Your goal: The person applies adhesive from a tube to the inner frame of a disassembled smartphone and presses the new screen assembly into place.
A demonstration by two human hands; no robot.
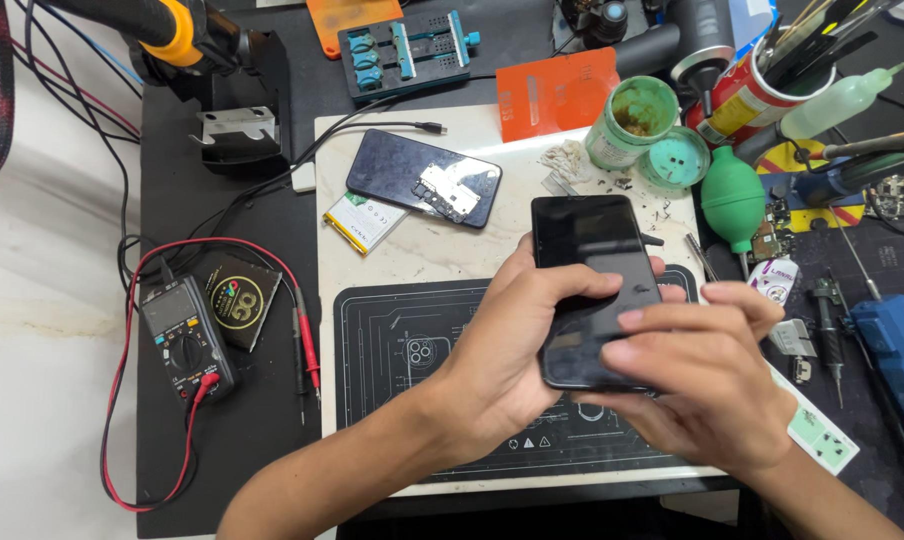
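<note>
A black smartphone (592,260) with a dark glossy screen is held over the work mat, screen up. My left hand (507,350) grips its left edge, thumb lying across the lower screen. My right hand (707,385) holds the phone's lower right end, fingers spread over the glass. Behind them on the white board lies an opened phone body (422,178) with a bare circuit board showing, and a flat white battery (364,222) beside it.
A black repair mat (402,350) covers the board's near half. A multimeter (187,340) with red leads sits left. A green blower bulb (734,200), a green pot (627,120), a tool cup (762,85), screwdrivers and a blue box (897,345) crowd the right.
</note>
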